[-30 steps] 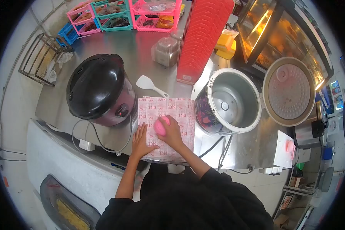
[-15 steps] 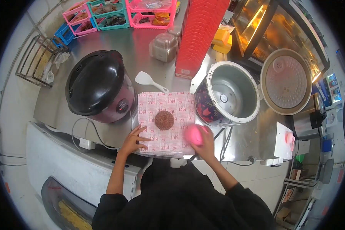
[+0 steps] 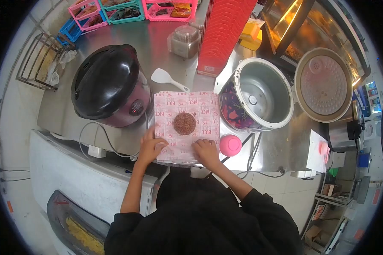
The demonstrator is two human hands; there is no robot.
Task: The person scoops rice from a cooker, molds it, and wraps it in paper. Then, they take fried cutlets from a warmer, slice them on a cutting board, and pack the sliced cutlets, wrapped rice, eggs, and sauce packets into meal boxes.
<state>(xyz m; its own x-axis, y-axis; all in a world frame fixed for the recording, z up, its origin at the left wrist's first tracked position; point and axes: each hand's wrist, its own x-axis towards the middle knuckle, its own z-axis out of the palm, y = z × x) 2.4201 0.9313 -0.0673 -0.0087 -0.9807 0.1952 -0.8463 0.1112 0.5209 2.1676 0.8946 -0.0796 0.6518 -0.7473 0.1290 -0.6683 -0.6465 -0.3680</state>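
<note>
A stack of pink-and-white printed wrapping paper (image 3: 206, 102) lies on the metal counter before me. On its top sheet sits a round, flat-topped mound of brown rice (image 3: 184, 123). My left hand (image 3: 150, 147) is at the lower left edge of the paper, thumb and fingers closed on the sheet, slightly blurred. Over the lower right part of the paper, my right hand (image 3: 206, 154) rests with slightly bent fingers apart on the sheet. Just right of that hand stands a pink cup-like mould (image 3: 230, 145). A white rice paddle (image 3: 169, 80) lies behind the paper.
A closed rice cooker (image 3: 108, 87) stands left, its cable along the counter's front. At right, an open rice cooker (image 3: 264, 93) has its lid (image 3: 323, 85) swung out. A tall stack of red boxes (image 3: 221, 38), a clear container (image 3: 185, 41) and plastic baskets (image 3: 123, 15) are behind.
My right hand has let go of the pink mould, now standing beside the paper, and moved left onto the sheet. My left hand's spread fingers have drawn together at the paper's edge.
</note>
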